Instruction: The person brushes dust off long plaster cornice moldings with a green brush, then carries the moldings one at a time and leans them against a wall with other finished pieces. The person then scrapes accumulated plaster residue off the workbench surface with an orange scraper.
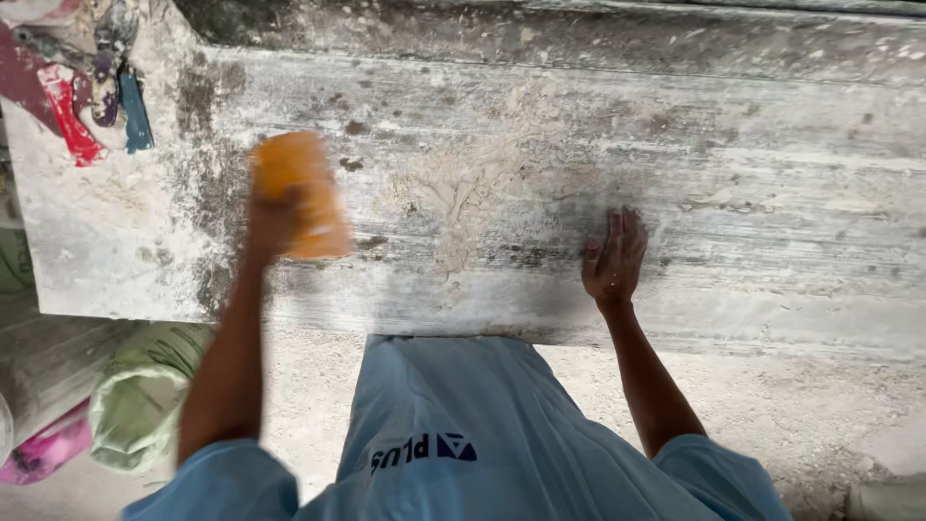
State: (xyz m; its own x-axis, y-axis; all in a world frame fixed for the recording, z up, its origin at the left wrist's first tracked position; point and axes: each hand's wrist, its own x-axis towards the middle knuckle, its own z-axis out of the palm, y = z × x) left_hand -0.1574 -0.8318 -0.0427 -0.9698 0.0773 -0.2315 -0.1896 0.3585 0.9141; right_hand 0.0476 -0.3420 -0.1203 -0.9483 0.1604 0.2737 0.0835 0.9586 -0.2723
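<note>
A long grey-white stone slab (752, 193), streaked and dusty, runs across the view. My left hand (273, 220) grips an orange block-shaped pad (301, 188) held against the slab's left part; the pad is blurred. My right hand (613, 257) lies flat on the slab near its front edge, fingers together and pointing away from me, holding nothing. A patch of pale powder (473, 183) lies on the slab between the two hands. My light blue shirt fills the bottom of the view.
Red, blue and purple tools (92, 96) lie at the slab's far left corner. A green sack (140, 396) and a pink object (43, 449) sit on the ground at lower left. Dusty ground (820, 415) lies below the slab's front edge.
</note>
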